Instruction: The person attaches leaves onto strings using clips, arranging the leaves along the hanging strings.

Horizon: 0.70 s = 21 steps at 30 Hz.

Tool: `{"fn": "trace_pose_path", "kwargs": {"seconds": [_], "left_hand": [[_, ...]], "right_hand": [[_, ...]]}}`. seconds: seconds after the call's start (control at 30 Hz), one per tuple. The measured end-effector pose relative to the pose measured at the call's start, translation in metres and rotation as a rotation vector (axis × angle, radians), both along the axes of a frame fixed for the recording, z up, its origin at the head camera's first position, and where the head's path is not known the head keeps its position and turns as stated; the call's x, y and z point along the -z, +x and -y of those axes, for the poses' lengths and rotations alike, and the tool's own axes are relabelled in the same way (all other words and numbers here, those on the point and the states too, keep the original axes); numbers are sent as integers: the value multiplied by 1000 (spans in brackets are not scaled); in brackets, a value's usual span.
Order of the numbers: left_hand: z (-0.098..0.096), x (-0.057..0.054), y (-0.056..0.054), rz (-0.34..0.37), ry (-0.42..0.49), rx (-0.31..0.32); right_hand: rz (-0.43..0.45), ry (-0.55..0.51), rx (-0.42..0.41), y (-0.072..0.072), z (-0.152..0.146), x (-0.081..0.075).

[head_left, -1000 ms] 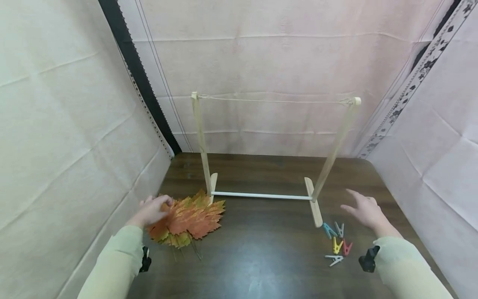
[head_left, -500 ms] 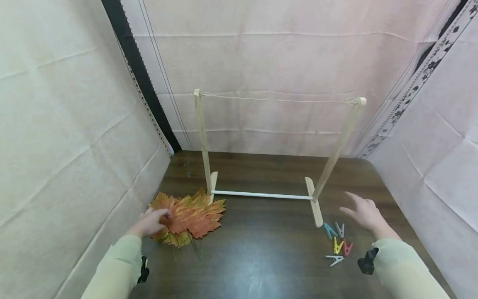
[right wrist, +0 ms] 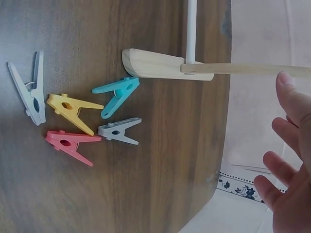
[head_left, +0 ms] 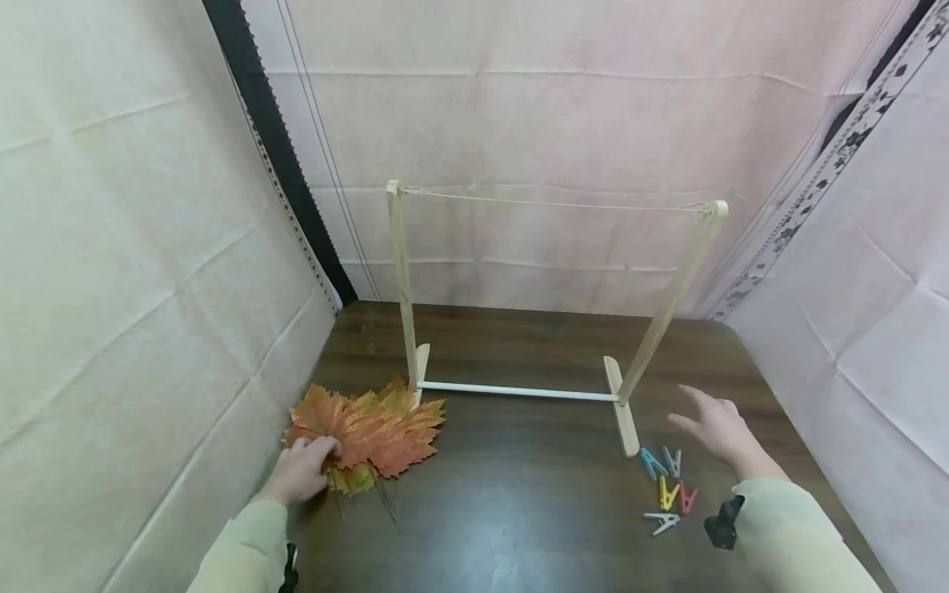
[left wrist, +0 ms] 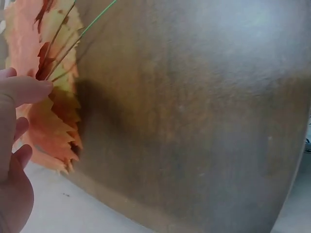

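Observation:
A pile of orange, red and yellow-green artificial maple leaves (head_left: 385,432) with thin stems lies at the table's left, beside the stand's left foot. My left hand (head_left: 301,469) pinches a leaf at the pile's lower left edge. In the left wrist view the thumb (left wrist: 34,90) lies over a leaf near the stems; the exact grip is partly hidden. My right hand (head_left: 722,428) is held over the table's right side with fingers apart, holding nothing. Close by lie several small plastic clips, among them a blue clip (right wrist: 116,94), a yellow clip (right wrist: 73,111) and a red clip (right wrist: 70,145).
A wooden stand with a left post (head_left: 403,280), a right post (head_left: 673,305) and a white bottom bar (head_left: 519,391) stands mid-table. A thin string (head_left: 549,203) spans its tops. Pale cloth walls (head_left: 549,132) enclose the dark wooden table (head_left: 504,502) at the back and sides.
My left hand has come down from above the leaves to the pile's lower left edge and taken hold of a leaf. The right hand has barely moved.

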<state>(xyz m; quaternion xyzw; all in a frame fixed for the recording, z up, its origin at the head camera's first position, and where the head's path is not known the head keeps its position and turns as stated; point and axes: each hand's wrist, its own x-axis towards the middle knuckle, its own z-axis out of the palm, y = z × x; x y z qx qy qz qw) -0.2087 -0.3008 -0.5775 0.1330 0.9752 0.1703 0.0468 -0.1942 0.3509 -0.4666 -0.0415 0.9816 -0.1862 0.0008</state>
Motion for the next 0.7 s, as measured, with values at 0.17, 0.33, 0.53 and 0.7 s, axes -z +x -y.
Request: {"fn": "trace_pose_path", "kwargs": {"seconds": [0.17,0.33,0.53,0.7], "left_hand": [[-3,9,2,-88,-39,46],[-9,10,1,-155,-69,112],[-10,11,0,-189,-83,164],[-5,16,1,-274,-97,179]], "right_hand": [[9,-5,7,1,0,0],[15,-1,13,1,-4,2],[9,-3,11,2,-8,3],[25,-8,23,4,-10,5]]}}
